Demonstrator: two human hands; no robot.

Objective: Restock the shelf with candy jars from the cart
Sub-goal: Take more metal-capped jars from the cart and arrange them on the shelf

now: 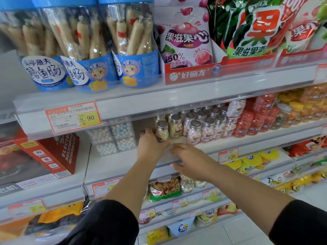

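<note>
My left hand (150, 145) grips a small clear candy jar (161, 131) with a silver cap and yellow-white candy, holding it upright at the left end of a group of jars. That group of several matching silver-capped jars (198, 125), filled with pink and white candy, stands on the middle shelf (247, 141). My right hand (192, 160) hovers just below and right of the held jar, over the shelf's front edge, fingers spread and holding nothing. The cart is out of view.
Clear boxes of blue and white candy balls (115, 138) sit left of the held jar. Red jars (256, 121) and orange jars (304, 105) fill the shelf to the right. Tall blue sausage tubs (92, 48) and fruit candy bags (187, 43) stand on the shelf above.
</note>
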